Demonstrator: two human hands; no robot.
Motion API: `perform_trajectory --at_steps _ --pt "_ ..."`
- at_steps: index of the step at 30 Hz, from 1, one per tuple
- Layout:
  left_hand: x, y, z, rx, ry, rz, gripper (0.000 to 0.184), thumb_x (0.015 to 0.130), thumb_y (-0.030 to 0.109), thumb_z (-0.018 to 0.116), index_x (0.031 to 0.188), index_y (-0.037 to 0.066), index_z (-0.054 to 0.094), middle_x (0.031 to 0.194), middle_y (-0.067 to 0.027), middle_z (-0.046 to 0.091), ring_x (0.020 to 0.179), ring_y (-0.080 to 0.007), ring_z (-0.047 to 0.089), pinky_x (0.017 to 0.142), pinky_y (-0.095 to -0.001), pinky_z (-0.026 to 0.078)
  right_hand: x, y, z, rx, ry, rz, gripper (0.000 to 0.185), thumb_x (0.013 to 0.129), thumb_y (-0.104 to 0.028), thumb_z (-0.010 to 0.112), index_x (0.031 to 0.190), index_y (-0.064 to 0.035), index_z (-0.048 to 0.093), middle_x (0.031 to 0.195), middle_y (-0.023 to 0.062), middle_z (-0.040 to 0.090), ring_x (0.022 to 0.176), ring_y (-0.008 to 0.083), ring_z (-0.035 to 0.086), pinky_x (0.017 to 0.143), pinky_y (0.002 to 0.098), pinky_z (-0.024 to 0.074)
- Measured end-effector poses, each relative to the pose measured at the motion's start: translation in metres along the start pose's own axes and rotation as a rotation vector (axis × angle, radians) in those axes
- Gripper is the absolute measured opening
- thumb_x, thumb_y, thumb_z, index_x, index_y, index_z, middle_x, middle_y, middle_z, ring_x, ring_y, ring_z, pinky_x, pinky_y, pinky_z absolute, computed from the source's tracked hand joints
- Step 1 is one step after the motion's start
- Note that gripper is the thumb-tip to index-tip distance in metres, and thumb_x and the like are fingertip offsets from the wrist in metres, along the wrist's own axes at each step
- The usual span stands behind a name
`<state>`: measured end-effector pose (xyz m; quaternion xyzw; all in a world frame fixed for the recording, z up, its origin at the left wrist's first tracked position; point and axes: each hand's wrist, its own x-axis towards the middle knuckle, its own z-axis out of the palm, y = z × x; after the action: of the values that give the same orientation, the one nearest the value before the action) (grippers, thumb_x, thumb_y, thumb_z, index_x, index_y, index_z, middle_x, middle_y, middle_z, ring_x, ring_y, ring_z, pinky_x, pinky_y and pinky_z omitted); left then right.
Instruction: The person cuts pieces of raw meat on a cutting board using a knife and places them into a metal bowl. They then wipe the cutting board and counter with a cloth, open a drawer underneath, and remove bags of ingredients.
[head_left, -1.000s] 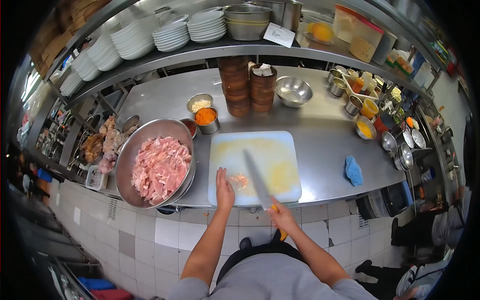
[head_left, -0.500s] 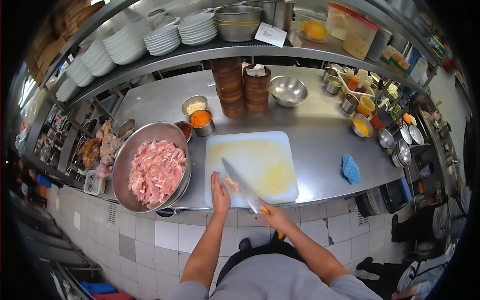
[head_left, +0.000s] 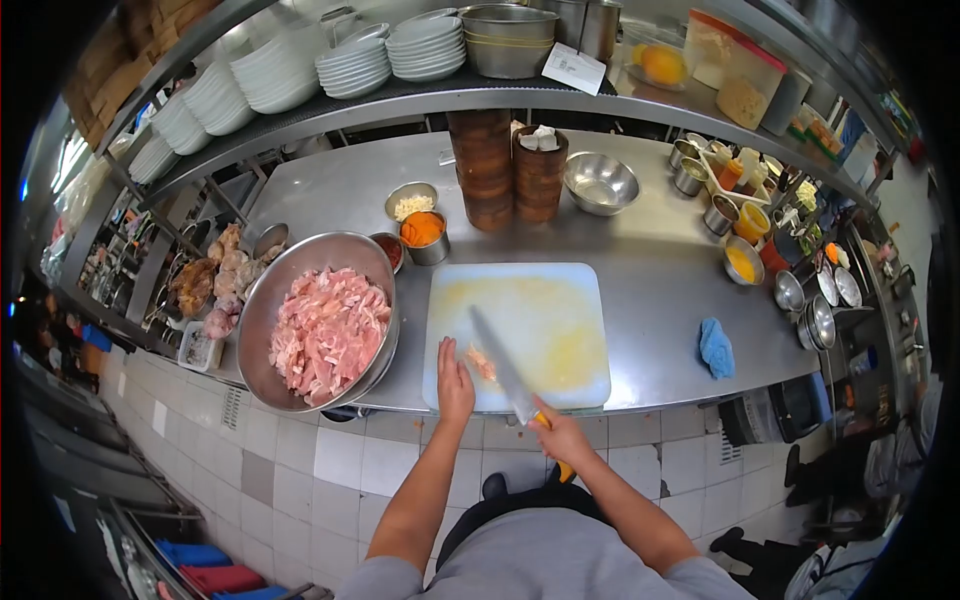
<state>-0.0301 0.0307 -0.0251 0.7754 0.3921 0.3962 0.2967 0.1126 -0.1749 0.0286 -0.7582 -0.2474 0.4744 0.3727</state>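
My right hand (head_left: 560, 437) is closed round the yellow handle of a large kitchen knife (head_left: 500, 358), its blade slanting up and left over a white cutting board (head_left: 560, 290). Small pinkish meat scraps (head_left: 481, 364) lie on the board just left of the blade. My left hand (head_left: 456, 385) is flat at the board's left side, fingers stretched out and holding nothing, close to the scraps. Yellowish stains mark the board. To its left stands a big steel bowl (head_left: 256, 318) full of cut raw pale-pink meat (head_left: 330, 335).
Behind the board are a cup of orange food (head_left: 423, 230), a bowl of chopped pale bits (head_left: 413, 206), stacked wooden steamers (head_left: 485, 175) and a steel bowl (head_left: 602, 182). A blue cloth (head_left: 716, 348) lies right. A loaded shelf (head_left: 420, 108) spans overhead.
The whole view has shifted, so the bench appears further right. Relative to the board, the knife and both hands have barely moved; the left hand remains flat with fingers stretched.
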Motion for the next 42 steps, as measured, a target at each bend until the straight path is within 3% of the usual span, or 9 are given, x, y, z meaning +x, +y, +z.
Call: perform_trajectory --at_steps 2,7,14,17,24,28,32,40,42 --pt "-0.002 -0.006 0.001 -0.08 0.061 0.019 0.046 0.102 0.004 0.043 0.147 -0.004 0.042 0.156 -0.0247 0.04 0.147 -0.0412 0.035 0.12 -0.0454 0.03 0.005 0.003 -0.004 -0.119 -0.15 -0.077 0.062 0.1 -0.028 0.067 0.156 -0.033 0.043 0.075 0.0016 0.062 0.055 0.0095 0.056 0.049 0.0269 0.0526" --pt "-0.009 -0.003 -0.014 -0.032 0.15 -0.092 0.047 0.101 0.004 0.045 0.147 -0.004 0.042 0.155 -0.0263 0.04 0.146 -0.0418 0.036 0.121 -0.0452 0.029 0.044 0.022 -0.07 0.066 -0.041 -0.091 0.06 0.1 -0.026 0.067 0.155 -0.0305 0.044 0.072 0.0029 0.061 0.05 0.0104 0.055 0.048 0.0288 0.0513" --pt "-0.03 0.001 -0.019 -0.025 0.212 -0.147 0.048 0.101 0.004 0.046 0.148 -0.005 0.04 0.154 -0.0274 0.04 0.145 -0.0424 0.037 0.121 -0.0452 0.028 0.051 -0.004 -0.109 -0.075 -0.118 -0.035 0.061 0.1 -0.024 0.068 0.155 -0.027 0.045 0.077 0.0029 0.062 0.052 0.0097 0.054 0.048 0.028 0.0501" --pt "-0.031 0.004 -0.017 -0.016 0.249 -0.142 0.047 0.101 0.004 0.046 0.147 -0.005 0.041 0.154 -0.0271 0.041 0.145 -0.0426 0.038 0.121 -0.0458 0.029 0.06 -0.002 -0.11 -0.216 -0.411 -0.119 0.059 0.1 -0.017 0.067 0.153 -0.0324 0.047 0.088 0.0008 0.061 0.06 0.0085 0.055 0.053 0.0263 0.0524" --pt "-0.04 0.002 -0.009 0.034 0.317 -0.163 0.047 0.101 0.004 0.047 0.147 -0.005 0.043 0.152 -0.0262 0.044 0.144 -0.0422 0.04 0.12 -0.0451 0.029 0.111 -0.052 -0.137 -0.303 -0.364 -0.131 0.057 0.102 -0.017 0.062 0.155 -0.0319 0.046 0.079 0.0009 0.058 0.06 0.009 0.053 0.055 0.0279 0.0504" --pt "-0.043 -0.003 -0.008 -0.101 0.401 -0.265 0.048 0.102 0.005 0.047 0.149 -0.004 0.042 0.153 -0.023 0.045 0.143 -0.0361 0.043 0.118 -0.0422 0.034 0.124 -0.059 -0.127 -0.426 -0.672 -0.115 0.057 0.102 -0.018 0.063 0.155 -0.0302 0.046 0.08 0.0 0.057 0.061 0.0092 0.051 0.058 0.026 0.0498" --pt "-0.046 -0.012 -0.009 -0.179 0.433 -0.348 0.047 0.104 0.006 0.046 0.15 -0.003 0.042 0.154 -0.0198 0.047 0.141 -0.0293 0.046 0.115 -0.0375 0.038 0.157 -0.068 -0.15 -0.377 -0.635 -0.114 0.057 0.099 -0.02 0.068 0.153 -0.0287 0.05 0.08 -0.0016 0.057 0.064 0.0073 0.051 0.057 0.0242 0.0476" --pt "-0.049 -0.028 0.001 -0.19 0.416 -0.337 0.046 0.105 0.008 0.046 0.15 -0.002 0.042 0.154 -0.0185 0.047 0.141 -0.028 0.045 0.117 -0.0373 0.034 0.148 -0.067 -0.153 -0.436 -0.714 -0.173 0.056 0.099 -0.022 0.068 0.152 -0.029 0.051 0.078 -0.001 0.056 0.062 0.0084 0.051 0.056 0.0264 0.0477" --pt "-0.051 -0.025 -0.001 -0.227 0.419 -0.341 0.046 0.105 0.008 0.046 0.15 -0.002 0.043 0.153 -0.0184 0.047 0.141 -0.0281 0.045 0.117 -0.0375 0.034 0.148 -0.068 -0.161 -0.384 -0.627 -0.127 0.056 0.099 -0.022 0.069 0.152 -0.0289 0.052 0.078 -0.0012 0.056 0.062 0.0082 0.051 0.057 0.0266 0.048"
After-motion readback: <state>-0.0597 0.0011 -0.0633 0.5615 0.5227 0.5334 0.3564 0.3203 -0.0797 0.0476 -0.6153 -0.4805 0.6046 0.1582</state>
